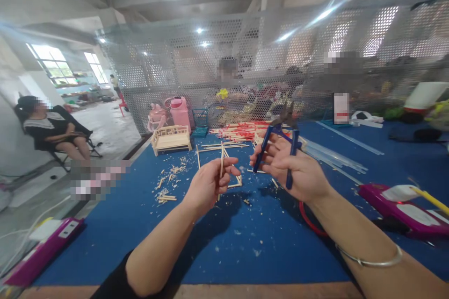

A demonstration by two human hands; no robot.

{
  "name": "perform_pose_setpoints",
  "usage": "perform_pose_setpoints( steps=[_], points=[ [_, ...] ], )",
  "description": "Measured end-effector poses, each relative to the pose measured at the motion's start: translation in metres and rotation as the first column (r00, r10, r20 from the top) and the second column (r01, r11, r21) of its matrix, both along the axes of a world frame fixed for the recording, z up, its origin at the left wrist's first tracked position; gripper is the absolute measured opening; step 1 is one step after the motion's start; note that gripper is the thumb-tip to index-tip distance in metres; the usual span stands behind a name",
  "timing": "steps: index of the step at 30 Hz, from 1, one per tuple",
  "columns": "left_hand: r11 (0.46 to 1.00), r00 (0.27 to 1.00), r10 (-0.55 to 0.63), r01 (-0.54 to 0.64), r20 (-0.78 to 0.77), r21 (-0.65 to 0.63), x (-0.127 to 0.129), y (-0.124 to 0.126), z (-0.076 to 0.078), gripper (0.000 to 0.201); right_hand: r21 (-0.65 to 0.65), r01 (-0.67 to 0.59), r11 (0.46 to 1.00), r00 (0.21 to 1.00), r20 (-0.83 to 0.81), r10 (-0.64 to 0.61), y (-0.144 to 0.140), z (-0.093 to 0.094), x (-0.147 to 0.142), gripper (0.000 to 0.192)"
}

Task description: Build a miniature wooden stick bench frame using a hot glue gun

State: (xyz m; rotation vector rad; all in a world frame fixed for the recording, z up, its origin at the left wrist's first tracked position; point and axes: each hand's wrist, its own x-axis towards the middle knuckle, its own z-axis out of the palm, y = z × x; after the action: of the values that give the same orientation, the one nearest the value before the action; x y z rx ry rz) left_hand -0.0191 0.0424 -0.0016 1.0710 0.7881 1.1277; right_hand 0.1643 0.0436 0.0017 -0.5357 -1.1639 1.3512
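My left hand is closed around a thin wooden stick that stands nearly upright above the blue table. My right hand grips blue-handled cutting pliers, jaws pointing up and away, just right of the stick. A small frame of sticks lies on the table behind my left hand. Offcuts are scattered to the left.
A small wooden bench model and pink containers stand at the back left. Red and plain sticks are piled behind, clear rods to the right. Purple packages lie at both sides. A person sits at left; others work behind the mesh.
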Motion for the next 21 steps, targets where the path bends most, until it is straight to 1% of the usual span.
perform_pose_setpoints(
  steps=[2,3,5,6,8,10,11,13,17,19,21],
  points=[
    [0.999,1.000,-0.027,0.027,-0.009,-0.033,0.002,-0.001,-0.002,0.028,-0.002,0.044,0.999,0.996,0.075,-0.044,0.003,-0.008,-0.003,0.045],
    [0.999,0.999,-0.034,0.033,-0.021,-0.034,0.002,-0.001,-0.004,0.030,0.018,0.071,0.997,0.989,0.129,-0.073,0.004,-0.011,-0.004,0.044],
    [1.000,0.999,-0.016,0.015,-0.049,-0.009,0.003,-0.002,-0.006,0.036,0.108,0.138,0.985,0.945,0.284,-0.163,0.006,-0.016,-0.005,0.045],
    [1.000,0.999,0.012,-0.011,-0.052,0.013,0.003,-0.002,-0.006,0.038,0.171,0.164,0.971,0.901,0.375,-0.218,0.006,-0.017,-0.004,0.047],
    [0.995,0.996,0.080,-0.078,-0.030,0.068,0.003,-0.002,-0.006,0.040,0.308,0.178,0.935,0.786,0.527,-0.324,0.005,-0.019,-0.004,0.053],
    [0.983,0.991,0.132,-0.132,0.008,0.127,0.002,-0.002,-0.003,0.041,0.404,0.137,0.904,0.690,0.616,-0.380,0.004,-0.020,-0.004,0.060],
    [0.977,0.988,0.150,-0.151,0.021,0.151,0.002,-0.002,-0.002,0.041,0.429,0.108,0.897,0.660,0.643,-0.388,0.003,-0.020,-0.005,0.062],
    [0.967,0.982,0.185,-0.187,0.027,0.171,0.002,-0.003,0.000,0.043,0.449,0.061,0.891,0.629,0.676,-0.384,0.003,-0.021,-0.006,0.064],
    [0.954,0.966,0.257,-0.260,0.041,0.148,0.002,-0.003,0.002,0.044,0.437,0.048,0.898,0.608,0.701,-0.373,0.003,-0.022,-0.007,0.066],
    [0.957,0.965,0.260,-0.263,0.040,0.125,0.001,-0.003,0.001,0.044,0.430,0.060,0.901,0.604,0.703,-0.375,0.002,-0.021,-0.008,0.066],
    [0.966,0.972,0.236,-0.235,0.005,0.106,0.001,-0.002,0.000,0.041,0.436,0.066,0.897,0.606,0.697,-0.383,0.002,-0.021,-0.008,0.065]
  ],
)
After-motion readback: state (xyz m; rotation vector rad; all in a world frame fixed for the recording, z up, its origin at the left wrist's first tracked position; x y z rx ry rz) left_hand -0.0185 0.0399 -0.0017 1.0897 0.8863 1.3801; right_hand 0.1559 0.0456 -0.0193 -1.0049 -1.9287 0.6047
